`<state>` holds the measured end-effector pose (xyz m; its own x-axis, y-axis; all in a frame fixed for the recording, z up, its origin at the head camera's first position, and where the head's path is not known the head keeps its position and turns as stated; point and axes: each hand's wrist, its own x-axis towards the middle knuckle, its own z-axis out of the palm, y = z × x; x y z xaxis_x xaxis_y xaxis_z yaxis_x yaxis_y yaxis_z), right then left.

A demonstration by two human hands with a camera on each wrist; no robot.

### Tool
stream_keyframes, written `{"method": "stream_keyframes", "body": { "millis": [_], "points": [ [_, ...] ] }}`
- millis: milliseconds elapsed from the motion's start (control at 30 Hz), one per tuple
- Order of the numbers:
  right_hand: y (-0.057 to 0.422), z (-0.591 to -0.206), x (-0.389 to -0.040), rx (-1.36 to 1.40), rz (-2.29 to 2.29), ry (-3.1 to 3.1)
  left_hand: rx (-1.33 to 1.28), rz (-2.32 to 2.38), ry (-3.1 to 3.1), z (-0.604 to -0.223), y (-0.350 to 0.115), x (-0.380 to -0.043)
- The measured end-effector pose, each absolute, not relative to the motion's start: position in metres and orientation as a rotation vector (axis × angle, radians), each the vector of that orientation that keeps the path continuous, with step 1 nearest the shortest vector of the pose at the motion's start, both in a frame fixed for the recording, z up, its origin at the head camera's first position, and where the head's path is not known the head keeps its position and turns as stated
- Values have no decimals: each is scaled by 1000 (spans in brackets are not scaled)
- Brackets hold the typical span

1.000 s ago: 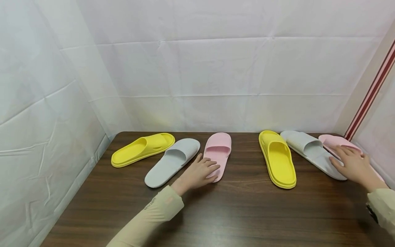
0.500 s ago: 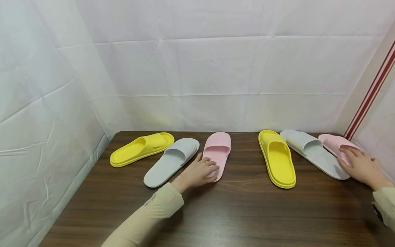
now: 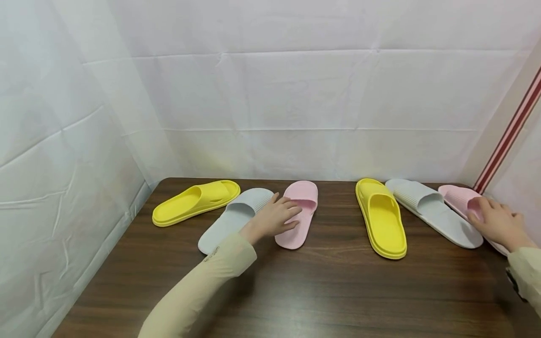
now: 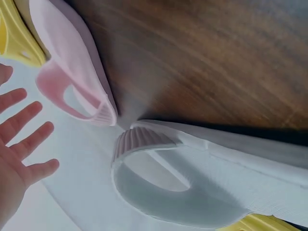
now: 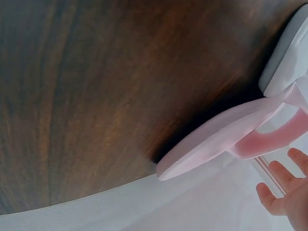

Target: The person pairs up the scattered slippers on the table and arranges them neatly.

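Overhead, the head view sets your left hand (image 3: 274, 217) across the near part of the middle pink slipper (image 3: 305, 218) and the left white slipper (image 3: 228, 223), but doesn't settle contact; the left wrist view shows your fingers spread wide, holding nothing, with space between them and both slippers. That view also looks through both straps, and the white one's ribs stand out. Likewise, your right hand (image 3: 500, 223) covers much of the right pink slipper (image 3: 455, 196) from above, while the right wrist view shows its fingers apart, gripping nothing, just beside the strap. Only the head view gives you the full row, including the left yellow slipper (image 3: 196, 204), the right yellow slipper (image 3: 382, 218) and the right white slipper (image 3: 435, 213). Everything lies on a dark wood-grain table (image 3: 321, 291), backed and flanked by creased white cloth (image 3: 296, 94), with a red-striped band (image 3: 507, 136) at your right.
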<state>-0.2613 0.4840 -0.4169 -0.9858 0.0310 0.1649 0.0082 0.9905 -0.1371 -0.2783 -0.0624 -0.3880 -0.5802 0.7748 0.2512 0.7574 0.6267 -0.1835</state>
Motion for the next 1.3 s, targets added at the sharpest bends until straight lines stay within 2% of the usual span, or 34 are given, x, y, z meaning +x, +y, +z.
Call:
{"method": "stream_keyframes", "body": {
  "millis": [900, 1300],
  "points": [
    [501, -423, -275, -177, 261, -3020, -1076, -81, -2712, -397, -24, -316],
    [501, -426, -274, -165, 237, -3001, -1008, 25, -2811, -406, -12, -325]
  ]
}}
